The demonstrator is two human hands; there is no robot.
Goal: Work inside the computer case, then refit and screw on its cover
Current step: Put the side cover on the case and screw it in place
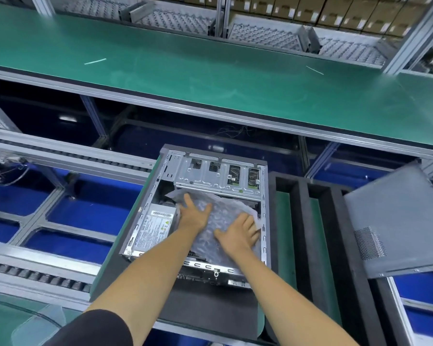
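Green workbench [210,78] across the upper frame, cardboard boxes [323,11] shelved behind it, blue floor beneath roller rails at left. At lower centre, open computer case [160,196] lying on its side on a dark foam pallet [210,313], power supply [153,228] in its left part. Both hands inside, flat on a sheet of bubble wrap [220,221]: left hand [194,216] with fingers spread and straight, right hand [239,233] likewise, pressing without gripping. Grey cover [395,221] at right of frame, tilted, apart from the case.
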